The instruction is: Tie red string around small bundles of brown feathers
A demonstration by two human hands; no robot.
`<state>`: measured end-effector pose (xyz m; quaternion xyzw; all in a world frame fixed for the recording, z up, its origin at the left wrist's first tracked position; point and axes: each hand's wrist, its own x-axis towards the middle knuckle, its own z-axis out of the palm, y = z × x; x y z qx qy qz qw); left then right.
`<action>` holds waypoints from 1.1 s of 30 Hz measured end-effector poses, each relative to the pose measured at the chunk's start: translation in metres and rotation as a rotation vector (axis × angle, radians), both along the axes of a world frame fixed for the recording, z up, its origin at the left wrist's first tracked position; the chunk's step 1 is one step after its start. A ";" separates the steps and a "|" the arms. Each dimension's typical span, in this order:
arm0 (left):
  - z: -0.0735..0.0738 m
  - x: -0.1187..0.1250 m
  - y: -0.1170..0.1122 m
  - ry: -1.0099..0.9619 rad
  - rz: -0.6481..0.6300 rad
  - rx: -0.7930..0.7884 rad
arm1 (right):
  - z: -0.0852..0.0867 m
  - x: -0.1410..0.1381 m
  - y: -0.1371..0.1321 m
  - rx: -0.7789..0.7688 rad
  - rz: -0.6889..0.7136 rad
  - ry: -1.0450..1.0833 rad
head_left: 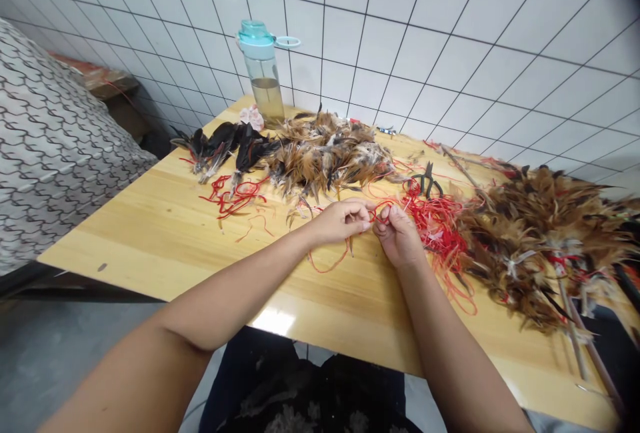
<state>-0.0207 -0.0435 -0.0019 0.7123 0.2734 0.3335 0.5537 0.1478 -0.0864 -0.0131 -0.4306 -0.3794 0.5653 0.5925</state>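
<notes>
Left hand (343, 221) and right hand (399, 236) close together mid-tabletop (150, 233), fingertips pinched on a loop of red cord (381, 209), a slack tail hanging below, clear of the feathers. Brown feather bunches (540, 246) heaped toward the right edge, a darker row of feathers (325, 153) along the back edge, dark-handled snips (426, 181) just beyond the hands. Bare wood open toward the left and front edges, the best room for moving.

No readable text, labels or numbers anywhere in view.

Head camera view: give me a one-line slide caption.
Left hand and right hand hold red string among brown feathers on a wooden table.
</notes>
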 end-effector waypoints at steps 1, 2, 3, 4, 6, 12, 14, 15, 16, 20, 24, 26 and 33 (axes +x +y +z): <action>0.000 0.000 0.000 0.021 -0.016 0.018 | 0.000 0.000 0.000 0.001 0.007 0.013; -0.001 0.000 -0.001 0.044 -0.022 0.026 | 0.000 -0.001 0.000 -0.001 0.012 0.030; -0.001 0.000 0.000 0.068 -0.019 0.025 | 0.000 0.000 0.000 -0.004 0.016 0.050; -0.001 -0.001 0.000 0.089 -0.006 0.013 | -0.001 0.000 0.000 -0.008 0.015 0.072; -0.001 -0.002 0.002 0.091 0.039 -0.031 | -0.001 0.002 0.001 -0.007 -0.004 0.117; 0.005 -0.005 0.004 -0.027 0.113 -0.131 | -0.003 0.010 0.004 -0.011 -0.034 0.204; 0.007 -0.006 0.003 -0.052 0.109 -0.153 | -0.003 0.011 0.004 -0.017 -0.050 0.226; 0.007 -0.006 0.003 -0.062 0.112 -0.161 | -0.004 0.012 0.005 -0.019 -0.060 0.235; 0.008 -0.006 0.003 -0.068 0.119 -0.167 | -0.004 0.013 0.005 -0.020 -0.071 0.242; 0.007 -0.007 0.003 -0.048 0.134 -0.163 | -0.007 0.017 0.007 -0.002 -0.118 0.234; 0.006 -0.007 0.004 -0.050 0.110 -0.154 | -0.009 0.018 0.008 0.042 -0.177 0.135; 0.006 -0.007 0.004 -0.055 0.087 -0.156 | -0.009 0.017 0.008 0.063 -0.225 0.029; 0.005 -0.008 0.003 -0.058 0.040 -0.175 | -0.001 0.015 0.001 0.292 -0.338 -0.661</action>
